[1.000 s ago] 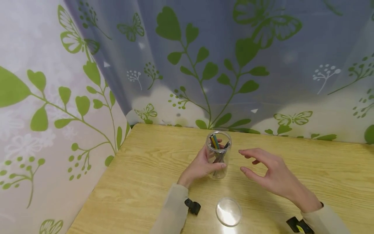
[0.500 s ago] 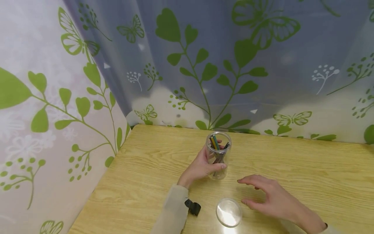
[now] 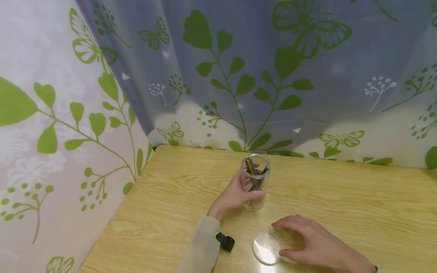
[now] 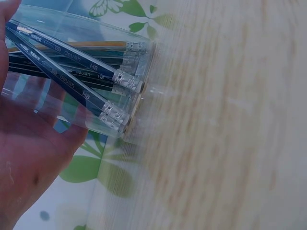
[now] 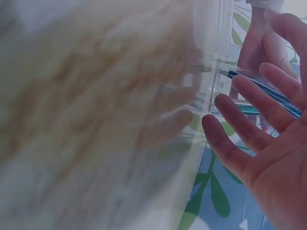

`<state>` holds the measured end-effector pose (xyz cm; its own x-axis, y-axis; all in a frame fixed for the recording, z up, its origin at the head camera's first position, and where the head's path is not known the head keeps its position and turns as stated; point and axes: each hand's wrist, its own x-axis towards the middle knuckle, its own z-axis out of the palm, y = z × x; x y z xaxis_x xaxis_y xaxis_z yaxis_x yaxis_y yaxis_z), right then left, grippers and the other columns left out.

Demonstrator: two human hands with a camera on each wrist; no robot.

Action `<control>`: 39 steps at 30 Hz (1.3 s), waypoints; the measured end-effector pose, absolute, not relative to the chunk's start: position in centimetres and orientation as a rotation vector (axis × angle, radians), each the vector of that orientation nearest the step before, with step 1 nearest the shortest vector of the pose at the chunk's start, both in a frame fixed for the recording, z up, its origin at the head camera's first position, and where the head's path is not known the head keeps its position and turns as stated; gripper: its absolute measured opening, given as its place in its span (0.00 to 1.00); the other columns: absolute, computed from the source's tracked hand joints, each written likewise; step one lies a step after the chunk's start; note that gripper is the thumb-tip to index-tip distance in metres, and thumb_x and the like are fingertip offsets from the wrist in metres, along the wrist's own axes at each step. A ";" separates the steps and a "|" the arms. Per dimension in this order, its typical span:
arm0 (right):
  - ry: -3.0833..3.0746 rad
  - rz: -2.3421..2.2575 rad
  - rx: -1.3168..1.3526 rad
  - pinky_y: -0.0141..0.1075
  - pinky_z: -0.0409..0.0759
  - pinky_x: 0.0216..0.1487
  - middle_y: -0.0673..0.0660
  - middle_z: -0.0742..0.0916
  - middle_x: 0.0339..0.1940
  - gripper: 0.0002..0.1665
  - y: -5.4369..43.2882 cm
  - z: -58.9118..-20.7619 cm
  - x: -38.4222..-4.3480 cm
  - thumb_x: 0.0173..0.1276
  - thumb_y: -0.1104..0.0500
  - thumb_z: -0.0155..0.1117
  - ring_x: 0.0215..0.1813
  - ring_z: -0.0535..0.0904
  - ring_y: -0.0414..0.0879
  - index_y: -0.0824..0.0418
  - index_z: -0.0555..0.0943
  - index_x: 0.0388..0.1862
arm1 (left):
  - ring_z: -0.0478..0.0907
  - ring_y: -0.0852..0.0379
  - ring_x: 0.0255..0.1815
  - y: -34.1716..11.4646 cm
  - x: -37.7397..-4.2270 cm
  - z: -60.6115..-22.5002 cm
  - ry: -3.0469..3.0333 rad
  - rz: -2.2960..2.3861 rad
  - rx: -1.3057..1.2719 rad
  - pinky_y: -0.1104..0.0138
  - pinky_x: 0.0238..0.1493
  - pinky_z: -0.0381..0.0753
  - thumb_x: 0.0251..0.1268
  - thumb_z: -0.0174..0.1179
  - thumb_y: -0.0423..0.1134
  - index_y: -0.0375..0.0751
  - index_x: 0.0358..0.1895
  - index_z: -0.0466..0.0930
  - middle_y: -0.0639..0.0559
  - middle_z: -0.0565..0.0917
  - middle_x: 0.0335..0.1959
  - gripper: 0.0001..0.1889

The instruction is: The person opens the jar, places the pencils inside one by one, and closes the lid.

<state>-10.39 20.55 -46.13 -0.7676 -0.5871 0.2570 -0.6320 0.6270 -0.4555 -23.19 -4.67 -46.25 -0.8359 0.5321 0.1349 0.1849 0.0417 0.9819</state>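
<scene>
A clear jar stands upright on the table, and my left hand grips it round its side. Inside it lean several pencils; the left wrist view shows their metal ends at the jar's bottom and "HB" on dark barrels. A round transparent lid lies flat on the table, nearer than the jar. My right hand is just right of the lid, fingers spread in a loose curve, thumb tip at or very close to its rim. Nothing is held in it, as the right wrist view of the hand shows.
The wood-grain table reaches back to a patterned blue and white curtain. Another printed cloth hangs along the left edge. A black strap mount sits on the left wrist.
My right hand has come down from beside the jar toward me and slightly left, arriving at the lid. The left hand, jar and lid have stayed in place.
</scene>
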 end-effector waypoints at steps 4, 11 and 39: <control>-2.805 0.834 1.056 0.37 0.83 0.54 0.34 0.83 0.59 0.30 20.4 -46.1 -10.2 0.64 0.34 0.71 0.57 0.81 0.35 0.41 0.79 0.63 | 0.71 0.57 0.74 -4.7 -23.3 -46.4 2.055 1.868 0.745 0.46 0.81 0.53 0.62 0.72 0.33 0.61 0.75 0.63 0.54 0.79 0.69 0.41; -2.833 0.755 1.100 0.37 0.82 0.53 0.32 0.81 0.59 0.31 19.7 -46.0 -10.2 0.63 0.33 0.72 0.58 0.79 0.34 0.37 0.79 0.63 | 0.72 0.58 0.73 -4.6 -23.5 -46.4 2.046 1.871 0.772 0.48 0.81 0.54 0.62 0.72 0.32 0.59 0.75 0.63 0.54 0.78 0.69 0.41; -2.812 0.536 1.265 0.45 0.80 0.50 0.40 0.84 0.58 0.28 18.6 -46.3 -10.9 0.57 0.35 0.77 0.56 0.76 0.41 0.37 0.83 0.55 | 0.72 0.58 0.73 -4.7 -23.1 -46.2 2.045 1.864 0.707 0.48 0.80 0.58 0.62 0.72 0.33 0.63 0.75 0.62 0.57 0.79 0.69 0.41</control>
<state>-10.88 18.55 -46.29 -0.6729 -0.7245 0.1495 -0.7286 0.6142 -0.3030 -23.12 -4.72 -46.18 -0.8397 0.5308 0.1151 0.1636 0.0452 0.9855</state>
